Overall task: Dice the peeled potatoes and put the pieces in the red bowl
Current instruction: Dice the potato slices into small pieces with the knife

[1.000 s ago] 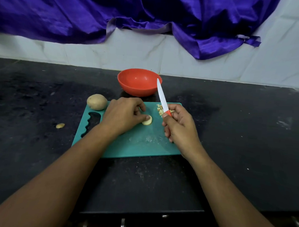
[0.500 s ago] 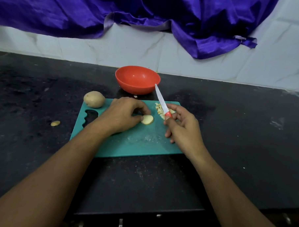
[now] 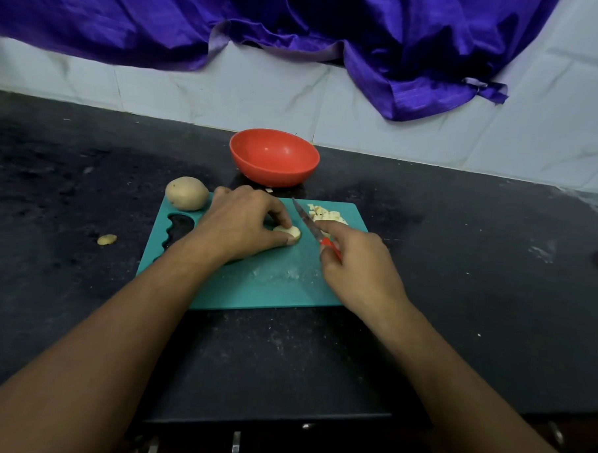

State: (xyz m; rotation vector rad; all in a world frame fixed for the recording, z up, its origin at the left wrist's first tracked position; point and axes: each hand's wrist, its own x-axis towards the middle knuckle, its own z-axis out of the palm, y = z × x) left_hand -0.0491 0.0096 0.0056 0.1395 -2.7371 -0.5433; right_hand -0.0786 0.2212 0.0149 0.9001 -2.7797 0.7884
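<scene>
On the teal cutting board my left hand pinches a pale round potato slice lying flat. My right hand grips a red-handled knife; its blade slants low over the board just right of the slice, with my forefinger along its back. A heap of diced potato lies at the board's far right corner. The red bowl stands behind the board, and I see no pieces in it. A whole potato rests at the board's far left corner.
A small potato scrap lies on the dark counter left of the board. A tiny bit sits just in front of the bowl. Purple cloth hangs over the white tiled wall behind.
The knife has tipped down from pointing upward to lying low beside the slice, with my right hand moved closer. My left hand stays on the slice.
</scene>
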